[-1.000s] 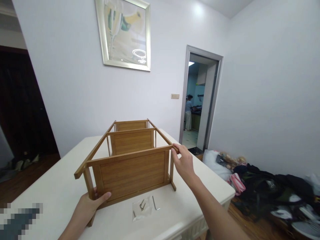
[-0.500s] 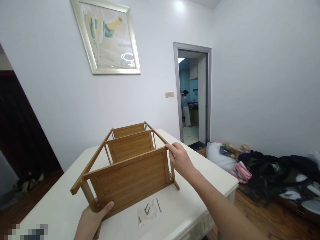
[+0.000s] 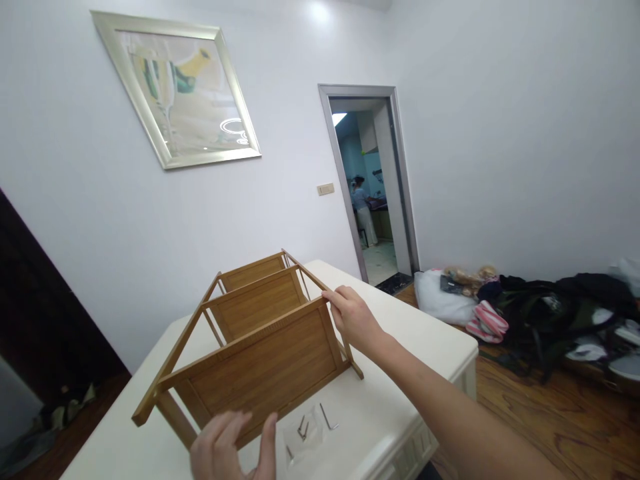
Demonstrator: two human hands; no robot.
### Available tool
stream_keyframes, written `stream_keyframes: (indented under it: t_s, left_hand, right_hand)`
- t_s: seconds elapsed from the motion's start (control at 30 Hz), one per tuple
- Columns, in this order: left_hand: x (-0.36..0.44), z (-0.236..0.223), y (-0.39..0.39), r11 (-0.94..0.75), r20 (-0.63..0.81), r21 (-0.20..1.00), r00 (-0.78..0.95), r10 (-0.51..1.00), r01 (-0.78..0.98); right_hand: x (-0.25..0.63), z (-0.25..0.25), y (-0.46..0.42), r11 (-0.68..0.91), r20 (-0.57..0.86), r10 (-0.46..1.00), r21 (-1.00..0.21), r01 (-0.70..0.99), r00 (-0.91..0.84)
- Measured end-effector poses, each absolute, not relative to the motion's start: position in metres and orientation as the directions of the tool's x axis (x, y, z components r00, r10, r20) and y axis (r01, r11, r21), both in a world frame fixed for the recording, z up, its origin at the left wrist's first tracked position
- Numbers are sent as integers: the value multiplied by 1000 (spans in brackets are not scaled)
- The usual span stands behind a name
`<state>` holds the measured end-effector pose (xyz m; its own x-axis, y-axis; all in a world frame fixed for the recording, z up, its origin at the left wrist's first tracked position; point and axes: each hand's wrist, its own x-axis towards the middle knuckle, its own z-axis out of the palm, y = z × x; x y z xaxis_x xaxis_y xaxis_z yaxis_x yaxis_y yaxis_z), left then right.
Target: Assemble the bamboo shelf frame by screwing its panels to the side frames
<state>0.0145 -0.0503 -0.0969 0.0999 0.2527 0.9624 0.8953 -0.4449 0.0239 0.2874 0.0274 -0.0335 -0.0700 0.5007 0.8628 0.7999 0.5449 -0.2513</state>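
A brown wooden shelf rack [image 3: 270, 360] with three panels lies on its side on a white table [image 3: 400, 347]. My right hand [image 3: 353, 319] grips the upper right corner of the nearest panel, where it meets the long rail. In front of that panel's lower edge is my left hand [image 3: 233, 447], slightly blurred, thumb and fingers apart with nothing between them. Just right of it, several screws [image 3: 303, 428] lie on a small clear plastic bag [image 3: 305, 437]. An Allen key [image 3: 328, 417] rests on the table beside the bag.
A heap of dark bags and clothes [image 3: 550, 320] covers the floor at right, with a white sack [image 3: 440, 300] by the wall. Beyond a doorway [image 3: 367, 187] a person [image 3: 365, 210] stands at a counter. A framed picture [image 3: 185, 93] hangs on the wall.
My left hand has let go of the rack's lower left part and moved right, toward the bag of screws. My right hand keeps its hold. The view has tilted and swung right.
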Motion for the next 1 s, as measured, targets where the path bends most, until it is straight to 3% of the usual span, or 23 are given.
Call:
stream_keyframes:
  t_s: [0.07,0.2,0.37,0.67,1.0]
  left_hand:
    - [47,-67,-39,-516,957,-48,187,221,855]
    - [100,-18,1,-598,864,-86,359,354,797]
    - [140,-2,31,-613,683,-77,489,542,786]
    - [160,-9,33,-450,713,-55,351,607,891]
    - [161,-15,34,-471,772,-12,307,557,882]
  right_hand:
    - [288,-33,27,551,859,505,-249,796,-81]
    - [289,-31,27,551,860,503,-244,798,-85]
    - [287,-36,30,553,886,463,-259,792,-33]
    - [284,-44,22,624,891,432,-406,668,139]
    - [290,-40,14,704,807,544,-587,399,228]
